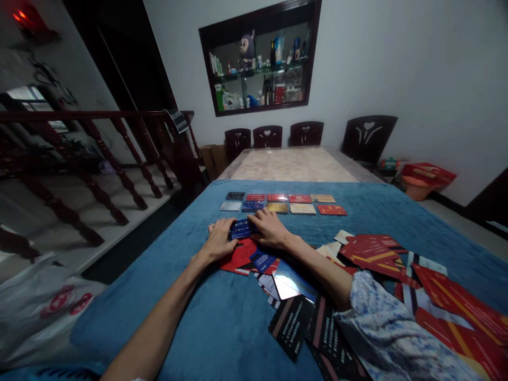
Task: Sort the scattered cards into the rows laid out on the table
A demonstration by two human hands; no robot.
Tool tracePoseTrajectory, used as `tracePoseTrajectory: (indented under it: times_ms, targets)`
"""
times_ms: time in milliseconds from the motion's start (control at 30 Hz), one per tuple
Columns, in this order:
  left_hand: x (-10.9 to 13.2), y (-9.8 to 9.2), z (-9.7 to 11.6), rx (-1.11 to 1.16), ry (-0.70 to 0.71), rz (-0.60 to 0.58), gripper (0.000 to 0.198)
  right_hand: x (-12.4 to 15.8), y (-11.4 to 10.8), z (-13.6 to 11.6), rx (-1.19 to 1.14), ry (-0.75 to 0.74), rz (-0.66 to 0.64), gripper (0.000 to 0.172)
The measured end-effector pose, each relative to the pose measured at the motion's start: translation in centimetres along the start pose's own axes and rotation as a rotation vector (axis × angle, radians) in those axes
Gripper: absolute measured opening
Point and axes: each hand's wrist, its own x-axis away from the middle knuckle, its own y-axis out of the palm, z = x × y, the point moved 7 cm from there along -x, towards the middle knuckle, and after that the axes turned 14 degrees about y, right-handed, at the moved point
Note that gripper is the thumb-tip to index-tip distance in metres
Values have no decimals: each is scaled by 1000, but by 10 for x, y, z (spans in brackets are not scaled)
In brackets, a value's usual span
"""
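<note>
A dark blue card [242,228] is held between my two hands, low over the blue cloth. The fingers of my left hand [220,238] close on its left edge, while my right hand [270,228] grips the right edge. Beyond them lie two rows of cards, with a gold card [277,207] and a cream card [302,209] in the nearer row. Just below my hands, red cards [236,263] and a blue card [263,261] overlap in a loose pile. Black cards [292,324] spread nearer to me, beside my right forearm.
More red cards [371,255] are heaped on the right side of the blue cloth [190,317]. The bare far end of the table [286,163] has dark chairs [268,137] behind it. A white plastic bag [43,307] is at the lower left, near a wooden railing [95,114].
</note>
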Motion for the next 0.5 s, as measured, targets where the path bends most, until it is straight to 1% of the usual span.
tracePoseTrajectory:
  times_ms: [167,500]
  targets:
    - [0,2,-2,-25,40,0,53,-1,2,2,13,-13,9,60]
    - [-4,3,-1,-88,72,-56,51,-2,-3,1,93,-1,26,54]
